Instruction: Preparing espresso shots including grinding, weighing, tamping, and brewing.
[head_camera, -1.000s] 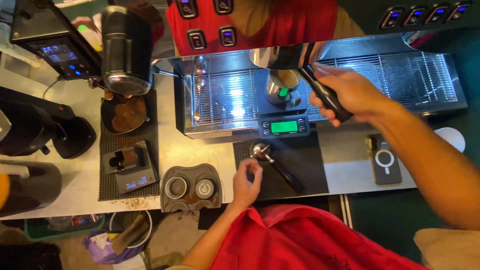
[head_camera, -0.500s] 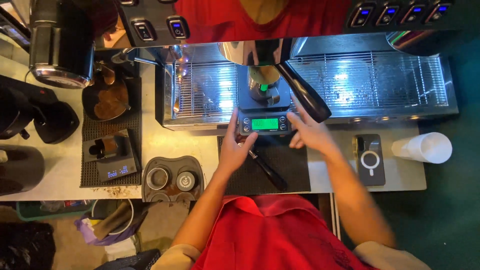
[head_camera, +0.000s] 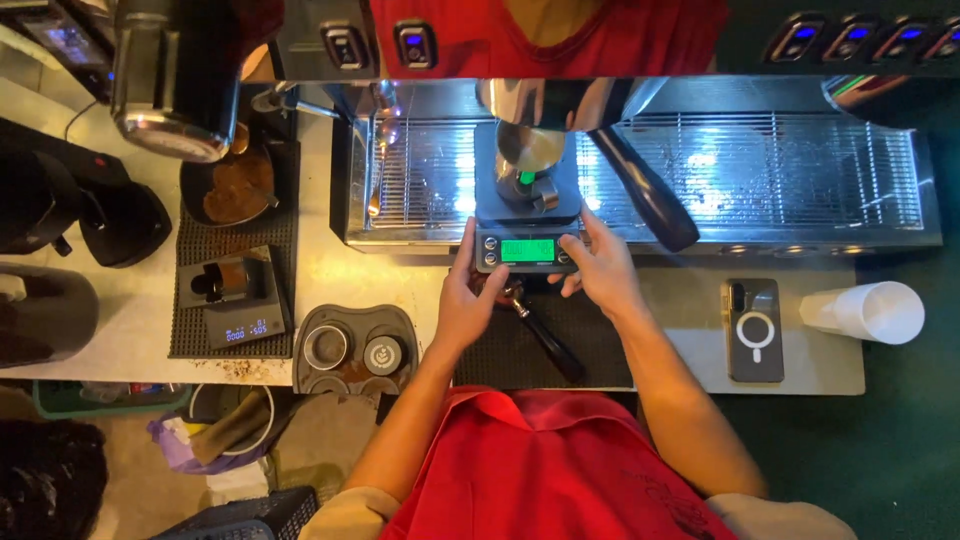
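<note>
My left hand (head_camera: 470, 295) and my right hand (head_camera: 598, 268) hold the two front corners of a small grey scale (head_camera: 528, 215) with a lit green display. The scale rests on the metal drip grate of the espresso machine (head_camera: 800, 180). A small metal cup (head_camera: 527, 165) stands on the scale, under the group head. A portafilter with a black handle (head_camera: 640, 195) is locked in above it. Another portafilter (head_camera: 540, 335) lies on the black mat (head_camera: 590, 320) just below my hands.
A phone (head_camera: 754, 330) and a white paper cup (head_camera: 865, 312) on its side lie at the right. A tamper holder (head_camera: 355, 350), a second scale (head_camera: 235, 300), a knock box (head_camera: 230, 185) and a grinder (head_camera: 170, 80) stand at the left.
My right hand let go of the locked portafilter handle and came down to the scale. My left hand rose from the mat. Both hands now grip the scale's front.
</note>
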